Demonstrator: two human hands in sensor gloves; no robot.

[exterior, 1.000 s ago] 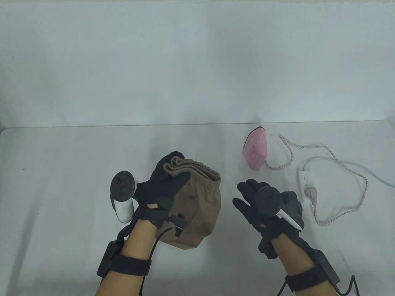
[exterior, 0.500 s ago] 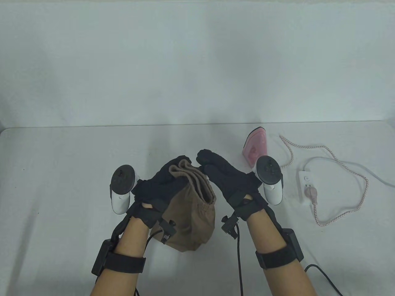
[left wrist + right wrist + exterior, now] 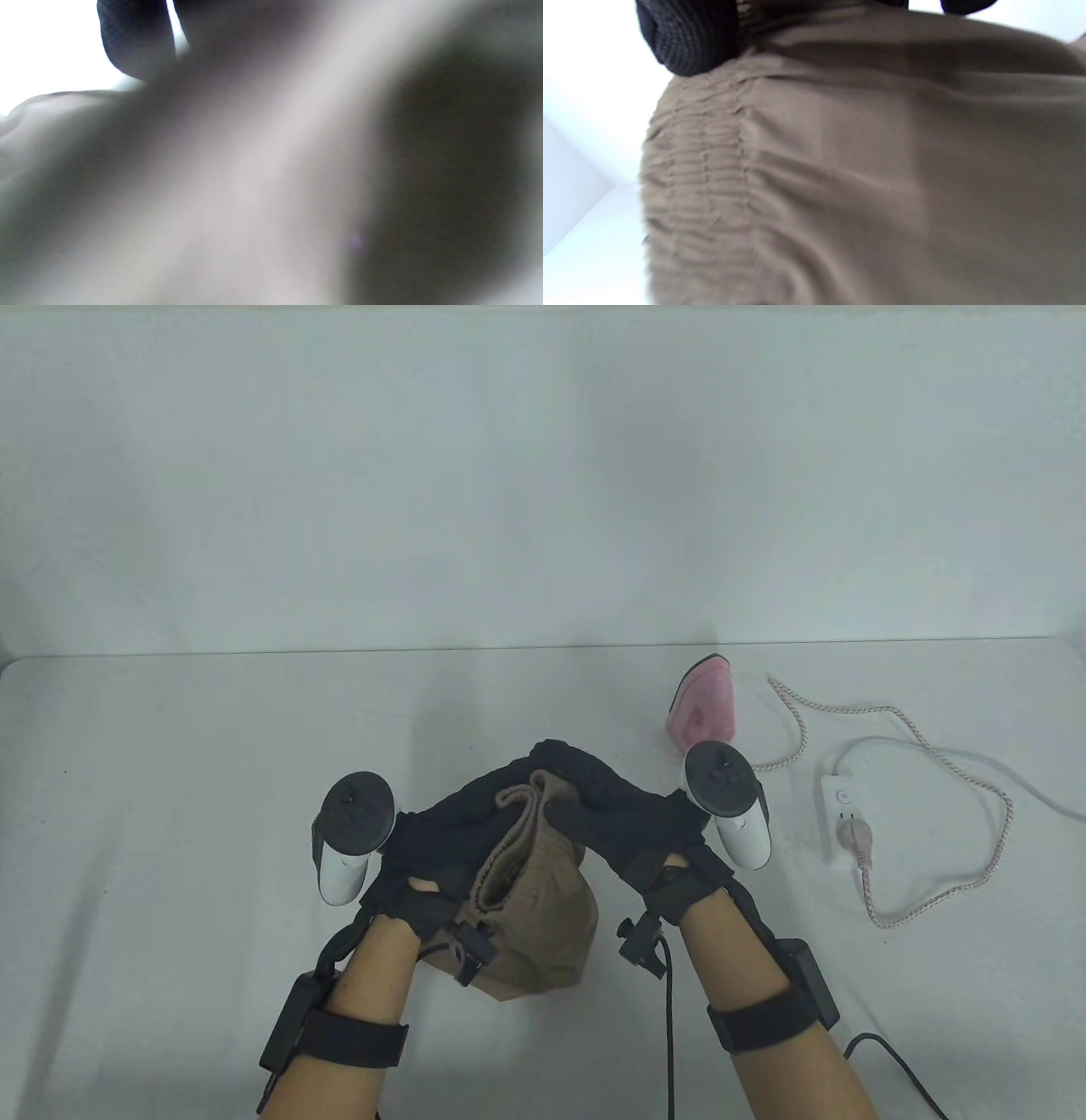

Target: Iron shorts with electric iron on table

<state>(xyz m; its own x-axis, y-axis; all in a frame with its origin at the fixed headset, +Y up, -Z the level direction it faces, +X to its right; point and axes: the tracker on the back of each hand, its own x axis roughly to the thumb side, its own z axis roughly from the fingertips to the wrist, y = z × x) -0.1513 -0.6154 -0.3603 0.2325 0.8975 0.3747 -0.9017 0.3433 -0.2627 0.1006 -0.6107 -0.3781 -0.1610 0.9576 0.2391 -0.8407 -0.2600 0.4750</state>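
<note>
The brown shorts (image 3: 543,916) hang folded between my two hands at the table's front middle, elastic waistband up. My left hand (image 3: 462,827) grips the waistband from the left. My right hand (image 3: 594,797) grips it from the right, fingers over the top. In the right wrist view the gathered waistband (image 3: 700,169) fills the frame under a gloved fingertip (image 3: 687,38). The left wrist view is blurred cloth (image 3: 254,178) with one gloved finger (image 3: 135,38). The pink iron (image 3: 702,712) stands upright behind my right hand.
The iron's braided cord (image 3: 933,755) loops over the table on the right to a white power strip (image 3: 844,806), where its pink plug (image 3: 855,838) sits. A white backdrop rises behind the table's far edge (image 3: 339,651).
My right hand came in from the right, open and empty, and now grips the waistband of the shorts opposite my left hand. The shorts shifted slightly toward me.
</note>
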